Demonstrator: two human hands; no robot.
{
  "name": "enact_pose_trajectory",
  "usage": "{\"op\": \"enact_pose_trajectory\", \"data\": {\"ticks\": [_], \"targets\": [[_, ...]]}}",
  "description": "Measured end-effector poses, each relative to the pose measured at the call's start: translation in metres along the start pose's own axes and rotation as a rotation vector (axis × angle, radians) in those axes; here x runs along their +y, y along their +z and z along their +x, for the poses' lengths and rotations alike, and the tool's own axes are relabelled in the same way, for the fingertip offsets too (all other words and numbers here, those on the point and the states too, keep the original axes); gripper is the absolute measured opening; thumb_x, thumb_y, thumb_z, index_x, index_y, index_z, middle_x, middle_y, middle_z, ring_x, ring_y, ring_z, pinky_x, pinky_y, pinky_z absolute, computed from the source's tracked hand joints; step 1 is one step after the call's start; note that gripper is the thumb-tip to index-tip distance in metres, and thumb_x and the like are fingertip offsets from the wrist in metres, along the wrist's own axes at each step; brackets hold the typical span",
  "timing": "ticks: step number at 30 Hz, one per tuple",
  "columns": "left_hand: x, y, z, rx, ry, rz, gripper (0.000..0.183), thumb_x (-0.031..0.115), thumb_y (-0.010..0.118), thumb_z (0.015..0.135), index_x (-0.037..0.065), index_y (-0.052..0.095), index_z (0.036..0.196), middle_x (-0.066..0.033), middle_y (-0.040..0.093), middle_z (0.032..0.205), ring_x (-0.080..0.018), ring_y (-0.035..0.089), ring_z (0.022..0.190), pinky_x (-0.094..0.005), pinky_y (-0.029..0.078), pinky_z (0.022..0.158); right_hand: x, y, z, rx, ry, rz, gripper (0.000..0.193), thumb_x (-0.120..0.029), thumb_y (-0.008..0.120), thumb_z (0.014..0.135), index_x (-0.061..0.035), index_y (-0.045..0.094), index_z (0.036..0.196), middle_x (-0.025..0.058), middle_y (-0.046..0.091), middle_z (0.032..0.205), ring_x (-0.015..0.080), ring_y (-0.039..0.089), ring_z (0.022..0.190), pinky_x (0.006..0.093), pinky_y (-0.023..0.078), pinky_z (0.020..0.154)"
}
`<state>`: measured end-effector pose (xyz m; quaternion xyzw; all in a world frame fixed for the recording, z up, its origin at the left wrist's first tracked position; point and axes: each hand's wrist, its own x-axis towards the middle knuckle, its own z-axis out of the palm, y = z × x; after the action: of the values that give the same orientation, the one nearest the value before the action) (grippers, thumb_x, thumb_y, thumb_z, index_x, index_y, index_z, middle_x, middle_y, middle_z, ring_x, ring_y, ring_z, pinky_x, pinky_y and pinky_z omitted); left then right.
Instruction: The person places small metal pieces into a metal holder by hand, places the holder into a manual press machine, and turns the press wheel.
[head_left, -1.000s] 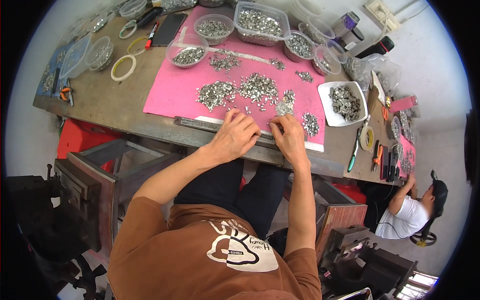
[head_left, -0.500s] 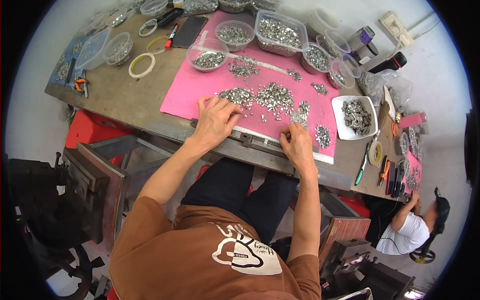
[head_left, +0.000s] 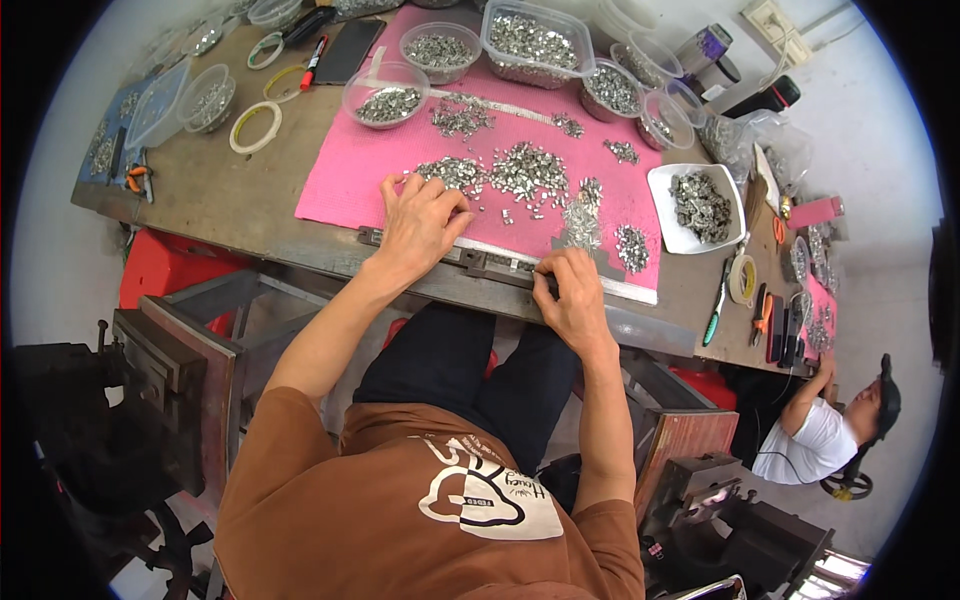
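A long narrow dark metal bar-like fixture (head_left: 497,267) lies along the near edge of the pink mat (head_left: 335,185). My left hand (head_left: 418,228) is over the fixture's left part, fingers bent and thumb close to the index finger. Its fingertips reach the near side of a heap of small silvery metal pieces (head_left: 452,174); what they hold is hidden. My right hand (head_left: 572,295) is closed in a pinch at the fixture's right part, the pinched thing too small to tell. Beyond lies a larger heap of metal pieces (head_left: 528,172), with a few loose bits nearer me.
Clear tubs of metal pieces (head_left: 538,45) line the mat's far side. At right are a white square dish (head_left: 655,190), a tape roll (head_left: 742,279) and pliers (head_left: 763,318). More tape rolls (head_left: 256,127) lie left. Another person (head_left: 812,440) sits far right.
The whole view has shifted slightly. My right hand has come nearer to me, down onto the fixture. My left hand has slid a little to the right.
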<state>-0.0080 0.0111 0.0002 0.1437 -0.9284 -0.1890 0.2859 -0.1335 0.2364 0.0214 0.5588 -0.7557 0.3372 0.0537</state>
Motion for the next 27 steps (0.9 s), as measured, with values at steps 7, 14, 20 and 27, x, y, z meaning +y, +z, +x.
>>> {"op": "enact_pose_trajectory", "data": {"ticks": [7, 14, 20, 27], "targets": [[0.006, 0.01, 0.007, 0.014, 0.027, 0.02, 0.008, 0.022, 0.072, 0.086, 0.014, 0.072, 0.086, -0.0022, 0.061, 0.087, -0.0242, 0.056, 0.097, -0.0545, 0.031, 0.101, 0.0, -0.021, -0.003, 0.03, -0.072, -0.09, 0.018, 0.001, 0.073, 0.078, -0.0033, 0.067, 0.094, 0.0088, 0.064, 0.091, 0.0278, 0.061, 0.086, 0.0403, 0.045, 0.078], [0.001, -0.006, -0.006, 0.019, -0.002, -0.029, 0.007, 0.016, 0.075, 0.083, 0.013, 0.073, 0.089, -0.0029, 0.062, 0.085, -0.0249, 0.056, 0.095, -0.0514, 0.031, 0.102, 0.081, -0.069, 0.004, 0.745, 0.749, 0.673, 0.035, -0.007, 0.061, 0.096, 0.0105, 0.06, 0.127, 0.0052, 0.063, 0.081, 0.0108, 0.057, 0.066, 0.0269, 0.047, 0.06], [0.001, -0.007, -0.003, 0.014, 0.034, 0.016, 0.007, 0.015, 0.076, 0.082, 0.011, 0.071, 0.087, -0.0027, 0.061, 0.085, -0.0244, 0.056, 0.095, -0.0536, 0.031, 0.103, 0.086, -0.059, 0.01, 0.608, 0.771, 0.962, 0.041, -0.004, 0.063, 0.095, 0.0109, 0.056, 0.132, 0.0057, 0.064, 0.082, 0.0097, 0.054, 0.064, 0.0241, 0.044, 0.06], [0.001, 0.004, 0.004, 0.0, 0.05, -0.006, 0.008, 0.018, 0.074, 0.086, 0.013, 0.069, 0.089, -0.0016, 0.063, 0.089, -0.024, 0.057, 0.098, -0.0552, 0.031, 0.103, 0.009, -0.01, 0.032, 0.145, 0.493, 0.454, 0.02, -0.007, 0.067, 0.093, 0.0, 0.072, 0.111, 0.006, 0.068, 0.083, 0.0124, 0.06, 0.066, 0.0279, 0.048, 0.062]]}}
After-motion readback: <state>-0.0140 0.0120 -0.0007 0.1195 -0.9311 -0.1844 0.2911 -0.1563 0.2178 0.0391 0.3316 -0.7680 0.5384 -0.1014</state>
